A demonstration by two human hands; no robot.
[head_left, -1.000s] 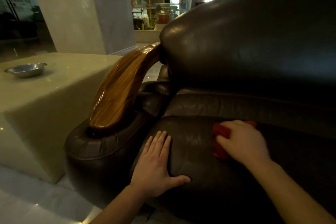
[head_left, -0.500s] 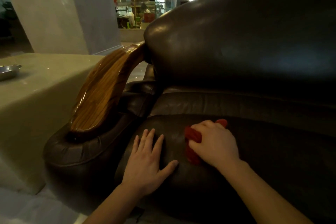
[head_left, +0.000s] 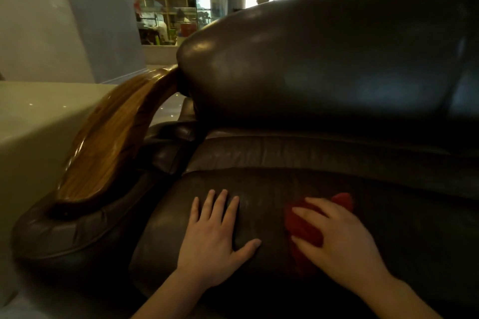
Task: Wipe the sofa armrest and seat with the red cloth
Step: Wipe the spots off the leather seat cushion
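I am on the seat [head_left: 272, 189] part of the job: my right hand [head_left: 339, 238] presses the red cloth [head_left: 305, 228] flat onto the dark leather cushion, near its front edge and a little right of the middle. This grip is not a fist; my fingers are spread over the cloth and bear down on it, so the cloth is pinned under my palm, with a red fold showing at my fingertips on the left and a corner poking out on the far side. My left hand [head_left: 215, 230] lies open and flat on the cushion just to the left, holding nothing, apart from the cloth and bracing me. How much of the seat is already clean I cannot tell; the leather looks equally dull everywhere. I judge that the wide stretch of cushion off to the right is left to do, and perhaps the wooden armrest [head_left: 116, 132] on the far left, which sits well apart from the cloth and shows no sign either way.
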